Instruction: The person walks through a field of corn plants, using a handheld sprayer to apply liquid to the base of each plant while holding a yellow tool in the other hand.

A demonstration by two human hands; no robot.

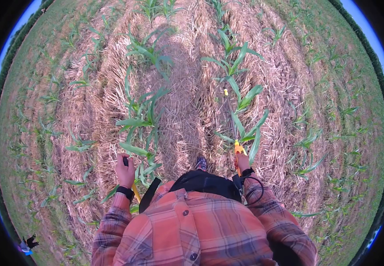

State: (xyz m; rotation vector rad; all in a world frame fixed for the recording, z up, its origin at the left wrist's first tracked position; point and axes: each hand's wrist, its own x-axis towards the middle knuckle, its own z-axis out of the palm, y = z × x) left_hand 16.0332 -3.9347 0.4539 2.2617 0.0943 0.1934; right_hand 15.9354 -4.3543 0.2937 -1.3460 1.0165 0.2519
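My right hand (242, 161) is wrapped round the yellow handle of a spray wand (238, 147). A thin tube runs forward from it to a yellow nozzle tip (226, 92), low beside the row of young maize plants (247, 98). A black hose (261, 188) loops by my right wrist. On the other side, my left hand (125, 172) is closed on the black grip of a pump lever (126, 161); its yellow shaft shows below the wrist. The sprayer's tank is out of view. Maize leaves stand close to both hands.
Another maize row (139, 122) runs ahead on the left, with a straw-covered strip (178, 97) between the rows. My shoe (201, 163) stands on that strip. More rows spread to both sides. Another person (25, 245) is far off at the lower left.
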